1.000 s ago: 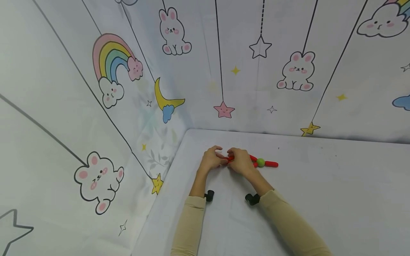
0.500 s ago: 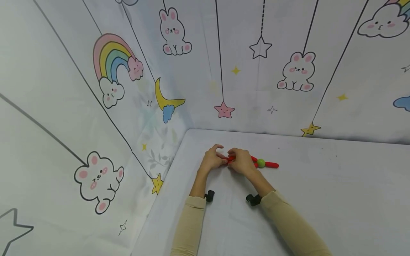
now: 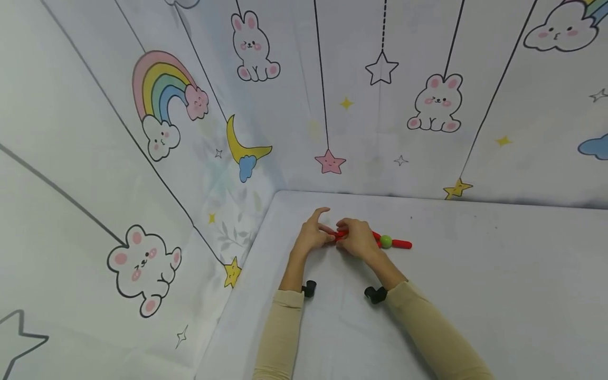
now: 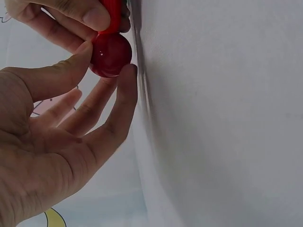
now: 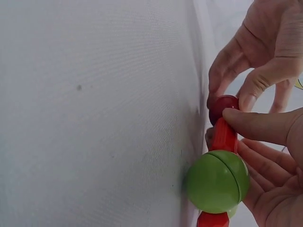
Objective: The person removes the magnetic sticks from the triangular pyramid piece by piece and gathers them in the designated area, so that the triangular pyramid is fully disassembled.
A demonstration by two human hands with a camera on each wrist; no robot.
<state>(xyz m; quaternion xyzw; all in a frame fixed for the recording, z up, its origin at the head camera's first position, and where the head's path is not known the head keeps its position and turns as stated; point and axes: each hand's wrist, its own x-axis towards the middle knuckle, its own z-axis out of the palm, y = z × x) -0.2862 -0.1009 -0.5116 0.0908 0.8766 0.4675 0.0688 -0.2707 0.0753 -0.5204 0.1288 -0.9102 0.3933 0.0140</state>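
Observation:
In the left wrist view my left hand (image 4: 71, 142) pinches a dark red ball (image 4: 111, 56) between thumb and a fingertip, with its other fingers spread. A red rod (image 5: 224, 137) meets the ball, and my right hand (image 3: 358, 240) grips this rod, its thumb near the joint. Closer to the right wrist camera is a green ball (image 5: 218, 182) with a seam round it and another red rod (image 5: 213, 220) beyond. From the head view, red rods run from under my right hand to a green ball, with one rod (image 3: 402, 244) pointing right. My left hand (image 3: 312, 235) is at the assembly's left end.
A white-covered table (image 3: 451, 295) lies under both hands. Behind it and to the left hang white cloths (image 3: 380, 116) printed with rabbits, stars and a rainbow. Black wrist cameras (image 3: 376, 295) sit at the wrists.
My left index finger has lifted and stretched away from the assembly. The right hand keeps its grip in about the same place. The head view has shifted slightly.

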